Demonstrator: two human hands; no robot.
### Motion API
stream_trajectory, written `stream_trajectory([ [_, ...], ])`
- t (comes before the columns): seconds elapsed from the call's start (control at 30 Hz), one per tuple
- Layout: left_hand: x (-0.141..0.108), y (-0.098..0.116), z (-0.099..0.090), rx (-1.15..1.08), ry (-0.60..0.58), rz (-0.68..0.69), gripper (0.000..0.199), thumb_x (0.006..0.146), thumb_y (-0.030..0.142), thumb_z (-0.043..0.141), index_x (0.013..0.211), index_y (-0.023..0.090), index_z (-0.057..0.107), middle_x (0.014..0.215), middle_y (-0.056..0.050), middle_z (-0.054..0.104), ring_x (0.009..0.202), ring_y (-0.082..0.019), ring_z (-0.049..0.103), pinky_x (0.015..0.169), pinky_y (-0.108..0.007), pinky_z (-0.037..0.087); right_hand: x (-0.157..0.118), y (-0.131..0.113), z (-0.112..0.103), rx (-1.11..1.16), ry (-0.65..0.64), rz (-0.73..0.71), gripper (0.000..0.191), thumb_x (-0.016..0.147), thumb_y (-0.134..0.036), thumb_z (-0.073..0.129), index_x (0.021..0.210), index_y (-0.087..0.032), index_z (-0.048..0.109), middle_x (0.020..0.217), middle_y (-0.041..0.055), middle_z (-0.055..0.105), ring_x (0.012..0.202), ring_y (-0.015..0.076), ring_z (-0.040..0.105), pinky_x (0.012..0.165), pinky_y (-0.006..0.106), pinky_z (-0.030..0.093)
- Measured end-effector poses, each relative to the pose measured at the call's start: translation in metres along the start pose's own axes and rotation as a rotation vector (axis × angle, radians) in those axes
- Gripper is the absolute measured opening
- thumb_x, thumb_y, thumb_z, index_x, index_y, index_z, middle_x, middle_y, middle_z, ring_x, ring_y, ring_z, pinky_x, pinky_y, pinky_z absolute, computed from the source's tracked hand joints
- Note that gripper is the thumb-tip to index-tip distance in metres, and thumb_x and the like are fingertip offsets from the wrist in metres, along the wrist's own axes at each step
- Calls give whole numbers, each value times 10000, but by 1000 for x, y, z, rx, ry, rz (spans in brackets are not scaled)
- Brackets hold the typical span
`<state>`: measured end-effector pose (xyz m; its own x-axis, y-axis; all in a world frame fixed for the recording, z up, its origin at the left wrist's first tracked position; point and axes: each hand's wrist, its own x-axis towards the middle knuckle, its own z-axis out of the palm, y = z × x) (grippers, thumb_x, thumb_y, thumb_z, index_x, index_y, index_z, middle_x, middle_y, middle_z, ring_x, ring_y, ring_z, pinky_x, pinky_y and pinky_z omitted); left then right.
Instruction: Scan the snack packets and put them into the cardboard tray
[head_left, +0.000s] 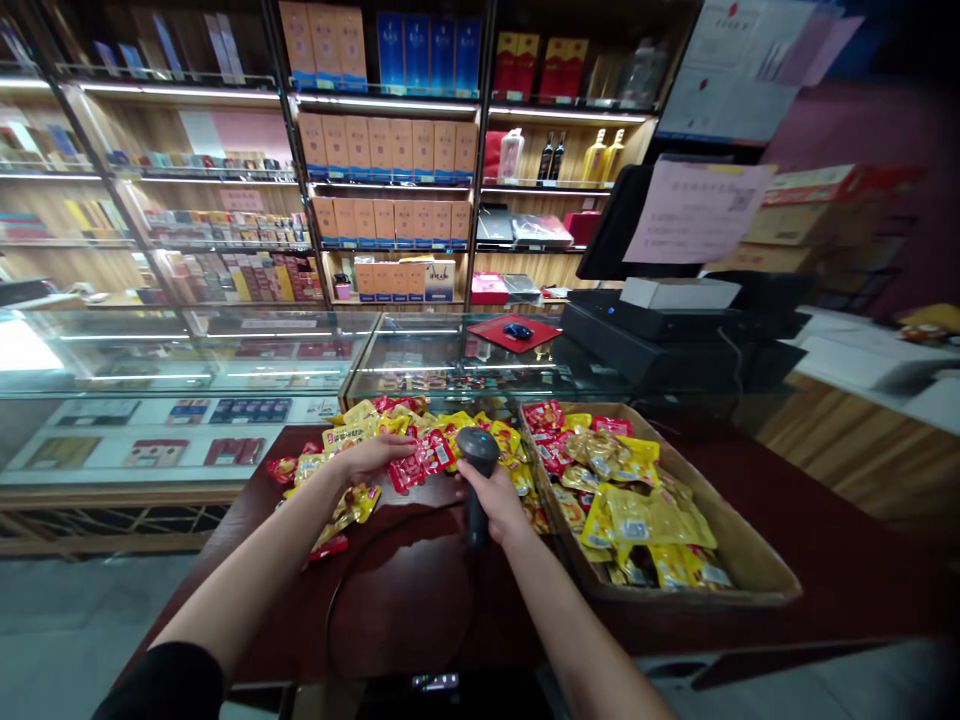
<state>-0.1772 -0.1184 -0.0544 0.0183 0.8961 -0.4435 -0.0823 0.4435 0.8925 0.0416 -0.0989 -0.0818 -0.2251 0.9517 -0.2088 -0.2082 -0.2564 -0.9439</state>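
Observation:
A black barcode scanner point(478, 455) with a cable stands upright in my right hand point(496, 500), whose fingers wrap round its handle. Its head is turned toward the red snack packets. My left hand point(375, 457) pinches a red snack packet point(420, 458) by its left side, just left of the scanner. Behind and beside both hands spreads a loose pile of yellow and red snack packets point(352, 433) on the dark red table point(405, 600). To the right, a shallow cardboard box point(739, 530) holds several more yellow, gold and red packets.
A glass display counter point(210, 350) runs behind the table, with a computer mouse point(518, 331) on a red mat. A monitor point(615, 225) stands at the back right. Shelves of boxes and bottles point(386, 150) line the wall. The scanner's cable point(352, 560) curves across the table.

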Motion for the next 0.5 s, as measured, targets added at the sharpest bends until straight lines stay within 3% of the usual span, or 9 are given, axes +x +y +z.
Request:
stream_trajectory([
  [0.17, -3, 4, -5, 179, -48, -29, 371, 641, 355, 805, 968, 199, 721, 559, 41, 612, 408, -75, 488, 401, -171, 384, 5, -6, 5, -59, 42, -111, 396, 551, -361, 797, 847, -149, 642, 701, 15, 682, 573, 159, 626, 543, 279, 518],
  [0.33, -1, 9, -7, 352, -92, -40, 387, 593, 397, 827, 930, 228, 740, 573, 38, 637, 425, -91, 520, 409, -176, 381, 6, -4, 8, -114, 31, -130, 359, 536, -313, 786, 820, -143, 648, 703, 15, 690, 625, 174, 640, 587, 285, 517],
  [0.4, 4, 11, -4, 321, -74, -20, 410, 580, 393, 838, 935, 220, 731, 584, 42, 643, 433, -85, 521, 425, -170, 402, 9, 1, 9, -124, 57, -125, 317, 530, -266, 771, 792, -150, 636, 668, 2, 676, 588, 160, 623, 561, 272, 507],
  [0.5, 17, 10, 4, 48, 58, 0, 403, 604, 382, 833, 934, 199, 692, 630, 33, 656, 475, -89, 567, 479, -176, 472, 15, 12, 10, -44, 108, -85, 309, 527, -243, 756, 785, -162, 607, 612, -18, 642, 516, 144, 590, 501, 262, 496],
])
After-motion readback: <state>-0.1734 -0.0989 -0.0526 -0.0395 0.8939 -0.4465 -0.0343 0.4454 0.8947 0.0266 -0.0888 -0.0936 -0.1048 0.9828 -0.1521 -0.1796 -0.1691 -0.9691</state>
